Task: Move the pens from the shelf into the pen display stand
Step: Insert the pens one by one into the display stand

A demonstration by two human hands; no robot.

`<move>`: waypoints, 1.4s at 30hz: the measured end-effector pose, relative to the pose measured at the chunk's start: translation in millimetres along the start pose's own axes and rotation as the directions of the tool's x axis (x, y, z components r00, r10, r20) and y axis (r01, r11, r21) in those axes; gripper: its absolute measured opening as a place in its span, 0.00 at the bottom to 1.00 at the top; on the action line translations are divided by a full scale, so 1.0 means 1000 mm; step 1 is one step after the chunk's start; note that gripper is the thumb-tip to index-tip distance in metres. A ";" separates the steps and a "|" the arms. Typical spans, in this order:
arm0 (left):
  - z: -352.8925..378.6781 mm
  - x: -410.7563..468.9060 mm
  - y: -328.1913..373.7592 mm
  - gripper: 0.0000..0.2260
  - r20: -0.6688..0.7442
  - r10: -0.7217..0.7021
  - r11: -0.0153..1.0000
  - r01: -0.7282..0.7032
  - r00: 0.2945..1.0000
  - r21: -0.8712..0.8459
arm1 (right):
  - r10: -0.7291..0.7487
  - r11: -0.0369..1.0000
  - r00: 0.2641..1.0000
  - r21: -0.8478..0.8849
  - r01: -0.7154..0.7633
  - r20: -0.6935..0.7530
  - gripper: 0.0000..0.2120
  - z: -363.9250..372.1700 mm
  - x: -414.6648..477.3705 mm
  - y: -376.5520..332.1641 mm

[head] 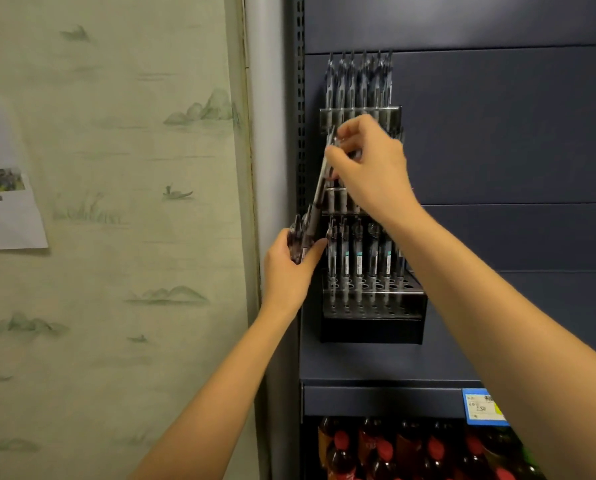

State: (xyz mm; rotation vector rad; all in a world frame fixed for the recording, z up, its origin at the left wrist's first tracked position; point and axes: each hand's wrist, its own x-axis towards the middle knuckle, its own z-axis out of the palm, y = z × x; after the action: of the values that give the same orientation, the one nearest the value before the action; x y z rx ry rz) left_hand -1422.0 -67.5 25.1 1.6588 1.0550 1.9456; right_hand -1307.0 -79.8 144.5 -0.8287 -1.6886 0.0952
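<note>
The nearer risk sits with the right hand (372,168), which pinches a single pen (320,181) near its upper end between thumb and fingertips. The pen slants down and leftward, and its lower end reaches almost to the left hand (289,268). Held that high and at that lean, its tip could miss a hole in the pen display stand (372,329), skid across the perforated plate, or knock over pens already seated. The stand's middle tier lies behind the right hand and is mostly hidden, so it is unclear which holes are free.

The left hand, below and to the left of the right, curls its fingers and thumb round a bundle of pens (300,242) just beside the stand's left edge. The slanted pen crosses the top of that bundle, though whether they touch cannot be told. If they do, a pull could snag it and drag a pen loose, and tilting the left hand could let one slide out.

The pens are slim, with clear barrels, dark clips and dark grips. A lower row (358,261) stands upright just right of the left hand, with pale labels on the barrels. An upper row (358,81) stands above the right hand. The smooth plastic probably slips easily between fingers.
</note>
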 end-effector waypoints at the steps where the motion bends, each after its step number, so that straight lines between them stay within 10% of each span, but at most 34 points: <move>1: -0.001 0.001 -0.001 0.04 -0.003 -0.001 1.000 0.001 1.000 0.005 | -0.001 1.000 1.000 0.013 0.001 -0.024 0.06 -0.005 0.005 -0.002; 31: -0.014 0.000 -0.002 0.09 -0.108 -0.037 0.999 0.041 0.993 0.031 | 0.123 0.969 0.965 -0.236 -0.067 0.231 0.10 0.024 -0.050 0.072; 42: -0.009 -0.003 0.003 0.09 -0.076 -0.052 0.999 0.052 0.996 0.005 | -0.003 0.967 0.994 -0.255 0.032 0.113 0.12 0.021 -0.050 0.066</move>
State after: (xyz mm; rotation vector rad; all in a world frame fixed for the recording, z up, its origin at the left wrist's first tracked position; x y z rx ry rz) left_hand -1429.8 -74.2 25.4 1.5563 1.1234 1.9876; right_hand -1291.7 -51.5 65.6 -1.0161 -1.8380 -0.0932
